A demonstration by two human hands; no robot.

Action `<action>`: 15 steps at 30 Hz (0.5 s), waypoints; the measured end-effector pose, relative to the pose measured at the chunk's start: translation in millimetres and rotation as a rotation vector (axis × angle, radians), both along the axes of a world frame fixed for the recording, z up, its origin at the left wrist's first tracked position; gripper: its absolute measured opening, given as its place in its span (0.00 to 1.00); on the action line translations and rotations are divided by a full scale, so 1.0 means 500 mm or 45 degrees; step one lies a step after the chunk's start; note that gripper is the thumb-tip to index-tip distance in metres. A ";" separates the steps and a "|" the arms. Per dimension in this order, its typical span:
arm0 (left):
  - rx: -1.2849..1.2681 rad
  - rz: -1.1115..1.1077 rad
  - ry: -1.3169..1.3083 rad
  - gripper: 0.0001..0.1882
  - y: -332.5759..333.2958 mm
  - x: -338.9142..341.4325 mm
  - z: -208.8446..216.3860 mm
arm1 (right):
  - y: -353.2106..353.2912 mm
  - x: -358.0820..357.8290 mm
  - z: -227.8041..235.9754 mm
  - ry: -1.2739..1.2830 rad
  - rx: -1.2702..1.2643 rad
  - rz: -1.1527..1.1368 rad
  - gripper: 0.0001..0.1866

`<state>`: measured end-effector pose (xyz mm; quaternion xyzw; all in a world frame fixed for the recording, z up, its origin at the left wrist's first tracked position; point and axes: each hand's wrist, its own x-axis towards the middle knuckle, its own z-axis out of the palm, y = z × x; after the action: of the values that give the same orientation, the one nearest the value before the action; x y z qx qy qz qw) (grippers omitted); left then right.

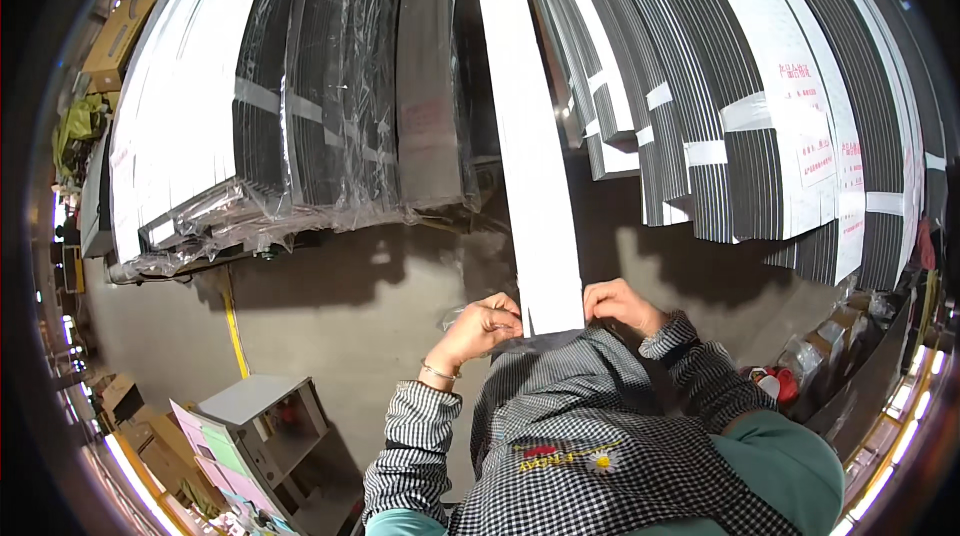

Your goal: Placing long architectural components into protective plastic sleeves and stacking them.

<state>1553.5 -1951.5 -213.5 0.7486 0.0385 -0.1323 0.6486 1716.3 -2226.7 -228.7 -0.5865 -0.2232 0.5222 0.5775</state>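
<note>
A long white strip (540,166) runs from the far top of the view down to my waist, between the stacks on either side. At the left corner of its near end, my left hand (487,328) is closed, with the fingertips pinching what looks like thin plastic film (545,343). My right hand (622,306) is closed at the strip's right edge, thumb and fingers bent against it. The film lies across the near end, close to my checked apron (560,436); exactly how it wraps the strip is hard to make out.
Bundled dark strips in clear wrap (345,86) lie to the left. On the right are several banded stacks of strips (700,116), some with white labelled tops. A small shelf unit (275,431) stands at lower left, and a red item (785,384) sits at lower right.
</note>
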 end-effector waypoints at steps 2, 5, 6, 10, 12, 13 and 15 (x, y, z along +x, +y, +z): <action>-0.198 -0.007 0.030 0.09 0.016 0.029 -0.005 | 0.010 -0.010 -0.038 0.223 0.086 -0.410 0.07; -0.104 -0.116 0.107 0.08 0.019 0.057 0.002 | 0.031 -0.019 -0.056 0.065 0.053 -0.505 0.06; -0.107 -0.110 0.108 0.08 0.008 0.050 0.001 | 0.029 -0.021 -0.057 -0.063 0.031 -0.462 0.06; 0.563 -0.082 -0.029 0.08 -0.029 -0.026 0.023 | 0.004 -0.022 -0.064 -0.323 -0.095 -0.164 0.03; 0.552 0.037 -0.141 0.09 -0.040 -0.045 0.029 | 0.005 -0.024 -0.075 -0.288 -0.119 -0.137 0.03; 0.550 0.034 -0.190 0.07 -0.045 -0.042 0.037 | 0.003 -0.028 -0.091 -0.256 -0.112 -0.141 0.03; 0.372 0.048 -0.163 0.07 -0.042 -0.029 0.029 | 0.003 -0.035 -0.114 -0.147 -0.091 -0.165 0.04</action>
<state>1538.8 -1972.6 -198.8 0.8409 0.0298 -0.0651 0.5364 1698.9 -2225.4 -285.6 -0.6489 -0.1989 0.4568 0.5750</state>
